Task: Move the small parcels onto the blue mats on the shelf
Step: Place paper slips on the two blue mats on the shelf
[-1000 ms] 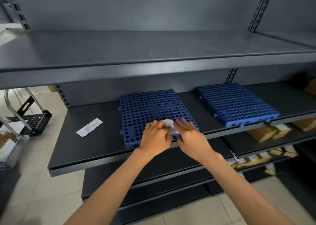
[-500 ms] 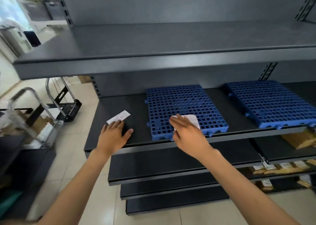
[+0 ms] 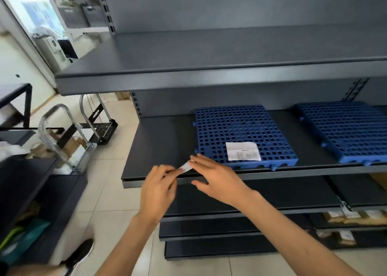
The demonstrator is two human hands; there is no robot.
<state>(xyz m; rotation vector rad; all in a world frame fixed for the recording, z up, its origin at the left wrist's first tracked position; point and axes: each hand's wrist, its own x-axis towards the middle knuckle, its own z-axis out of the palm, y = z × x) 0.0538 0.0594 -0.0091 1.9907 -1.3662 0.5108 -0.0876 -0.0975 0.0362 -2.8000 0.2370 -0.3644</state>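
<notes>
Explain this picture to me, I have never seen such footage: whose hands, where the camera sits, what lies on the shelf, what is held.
No machine here: a person works bare-handed; the camera sits on their head, looking forward and down. The left hand pinches a thin white parcel above the front edge of the dark shelf; the right hand touches its far end, fingers straight. A flat labelled parcel lies on the left blue mat, near its front edge. A second blue mat sits further right, partly cropped.
</notes>
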